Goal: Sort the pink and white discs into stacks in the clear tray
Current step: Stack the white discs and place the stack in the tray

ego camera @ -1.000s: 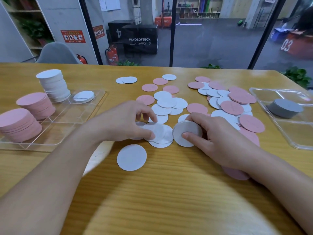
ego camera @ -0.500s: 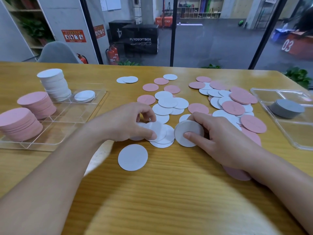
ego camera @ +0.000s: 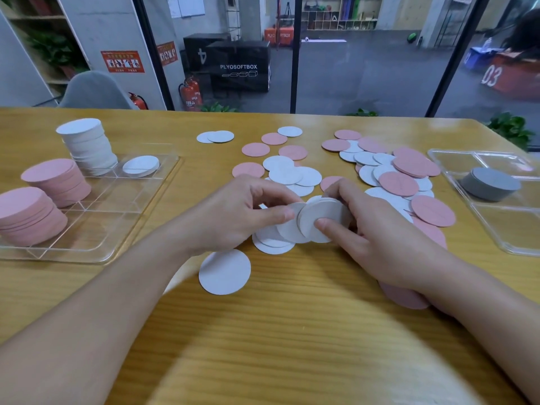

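Right hand pinches a small bundle of flat round white discs tilted up, and left hand pinches another white disc against it, apparently building one batch for the clear plastic tray.

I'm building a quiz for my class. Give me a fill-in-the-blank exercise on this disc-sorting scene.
1. The right hand holds a small stack of ___ discs.
2. The tallest stack in the left clear tray is ___.
3. The right tray holds a ___ stack.

Missing: white; white; grey
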A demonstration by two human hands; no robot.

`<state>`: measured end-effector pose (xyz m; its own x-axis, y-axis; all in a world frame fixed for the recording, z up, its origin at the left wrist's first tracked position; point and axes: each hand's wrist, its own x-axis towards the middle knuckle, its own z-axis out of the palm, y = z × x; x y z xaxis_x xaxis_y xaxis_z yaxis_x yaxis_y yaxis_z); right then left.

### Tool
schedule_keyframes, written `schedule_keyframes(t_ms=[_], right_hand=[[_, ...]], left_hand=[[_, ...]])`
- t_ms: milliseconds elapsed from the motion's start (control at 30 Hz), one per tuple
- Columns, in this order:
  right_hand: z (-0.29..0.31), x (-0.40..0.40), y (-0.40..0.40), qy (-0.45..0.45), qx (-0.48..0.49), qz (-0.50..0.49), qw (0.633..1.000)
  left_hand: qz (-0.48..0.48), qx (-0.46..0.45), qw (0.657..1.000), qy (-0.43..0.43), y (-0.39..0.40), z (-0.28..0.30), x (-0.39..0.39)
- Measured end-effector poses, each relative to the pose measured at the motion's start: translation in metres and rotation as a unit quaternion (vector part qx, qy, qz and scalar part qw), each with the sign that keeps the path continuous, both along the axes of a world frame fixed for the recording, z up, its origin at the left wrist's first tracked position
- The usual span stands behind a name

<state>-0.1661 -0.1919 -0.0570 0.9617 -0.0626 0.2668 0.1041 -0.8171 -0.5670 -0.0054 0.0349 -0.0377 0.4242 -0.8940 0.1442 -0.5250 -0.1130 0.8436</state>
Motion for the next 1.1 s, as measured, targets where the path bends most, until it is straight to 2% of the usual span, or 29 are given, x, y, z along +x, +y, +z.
schedule_keyframes(t_ms=[100,233,367,433,567,767,1100], right_hand=[[0.0,-0.001,0.002,0.004,-0.013,0.007,1.0],[-0.002,-0.001,0.003,0.003,-0.038,0.017,0.999],[-0.001,0.0,0.001,0.01,-0.033,0.015,0.999],[-0.001,0.0,0.002,0.014,-0.034,0.014,0.999],[0.0,-0.001,0.002,0.018,-0.031,0.014,0.999],[0.0,0.0,0.002,0.026,-0.038,0.009,0.999],[0.0,0.0,0.003,0.024,-0.031,0.019,0.999]], left_hand=[[-0.038,0.007,0.999,0.022,-0.002,-0.003,-0.005],[0.002,-0.014,0.999,0.045,-0.004,-0.006,-0.004],[0.011,-0.014,0.999,0.037,-0.002,-0.004,-0.002],[0.03,-0.004,1.0,0.003,0.001,-0.001,0.001],[0.082,0.064,0.991,-0.083,0.01,0.007,0.011],[0.066,0.193,0.965,-0.163,0.018,0.01,0.012],[0.046,0.238,0.958,-0.155,0.015,0.007,0.009]])
